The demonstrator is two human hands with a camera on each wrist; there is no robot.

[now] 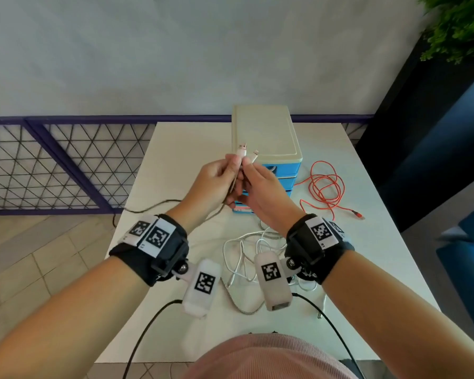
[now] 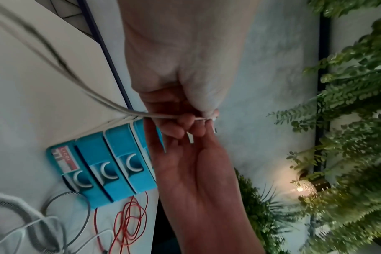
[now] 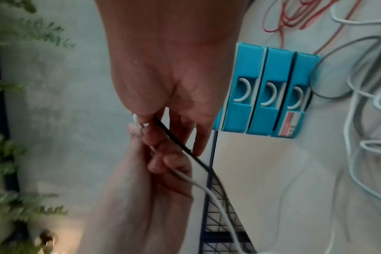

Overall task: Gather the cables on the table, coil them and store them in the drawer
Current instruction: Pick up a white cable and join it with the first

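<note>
A thin grey cable [image 1: 148, 207] has both ends raised in front of the drawer unit [image 1: 263, 132]. My left hand [image 1: 233, 161] pinches the end with the larger white plug [image 1: 242, 151]. My right hand [image 1: 249, 163] pinches the end with the smaller plug [image 1: 255, 155], right beside it. Both strands [image 2: 111, 104] trail down to the left, and one runs off the table's left edge. In the right wrist view my right hand [image 3: 141, 120] pinches the plug above the left hand's fingers [image 3: 163, 165]. The blue drawers [image 3: 261, 92] look shut.
An orange cable [image 1: 326, 187] lies tangled to the right of the drawer unit. White cables [image 1: 244, 247] and a braided one [image 1: 246, 310] lie in a heap on the white table [image 1: 175, 149] under my wrists. A mesh railing [image 1: 52, 165] stands at the left and plants [image 1: 460, 28] at the far right.
</note>
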